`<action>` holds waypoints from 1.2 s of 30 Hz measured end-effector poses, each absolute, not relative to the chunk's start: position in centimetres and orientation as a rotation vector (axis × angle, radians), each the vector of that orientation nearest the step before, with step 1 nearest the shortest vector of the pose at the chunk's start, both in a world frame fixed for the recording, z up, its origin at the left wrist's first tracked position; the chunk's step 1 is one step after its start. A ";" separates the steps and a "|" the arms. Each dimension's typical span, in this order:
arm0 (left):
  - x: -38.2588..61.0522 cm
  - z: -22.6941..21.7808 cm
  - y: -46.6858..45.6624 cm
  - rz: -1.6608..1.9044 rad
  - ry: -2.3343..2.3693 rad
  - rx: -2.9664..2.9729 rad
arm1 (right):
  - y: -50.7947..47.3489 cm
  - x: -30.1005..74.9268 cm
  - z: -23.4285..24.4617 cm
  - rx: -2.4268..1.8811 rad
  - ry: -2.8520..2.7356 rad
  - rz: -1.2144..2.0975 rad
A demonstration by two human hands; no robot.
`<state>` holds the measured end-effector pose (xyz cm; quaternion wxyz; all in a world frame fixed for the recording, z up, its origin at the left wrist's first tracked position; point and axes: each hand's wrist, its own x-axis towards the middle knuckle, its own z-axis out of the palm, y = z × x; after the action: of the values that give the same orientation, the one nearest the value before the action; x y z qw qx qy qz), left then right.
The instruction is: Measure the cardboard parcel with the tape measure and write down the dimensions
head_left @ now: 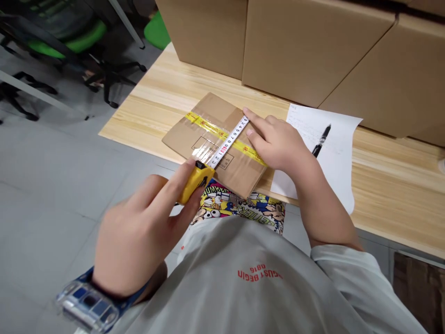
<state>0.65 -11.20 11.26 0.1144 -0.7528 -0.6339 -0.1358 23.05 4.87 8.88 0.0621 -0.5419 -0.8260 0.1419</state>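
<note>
A flat cardboard package (194, 134) lies on the wooden table, with a band of yellow printed packing tape (208, 127) across it. My left hand (139, 232) grips a yellow tape measure case (196, 183) at the package's near edge. The white tape measure blade (227, 144) runs across the package to my right hand (274, 139). Its index finger and thumb hold the blade's far end at the package's far corner. The blade's tip is partly hidden by those fingers.
Large cardboard boxes (313, 46) stand along the table's back. A sheet of paper (323, 134) with a black pen (321, 141) lies under my right wrist on the pine table (174, 79). A cartoon-printed fabric (236, 204) hangs at the table's edge. Office chairs (69, 46) stand at left.
</note>
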 end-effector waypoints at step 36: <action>5.1 11.9 -3.8 -0.397 -2.050 -2.189 | 4.5 23.7 8.2 -1.420 -2.437 0.506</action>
<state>5.13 -3.84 11.87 0.0582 -0.7224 -0.6764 -0.1311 23.71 4.52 8.25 0.1375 -0.4908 -0.8423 0.1750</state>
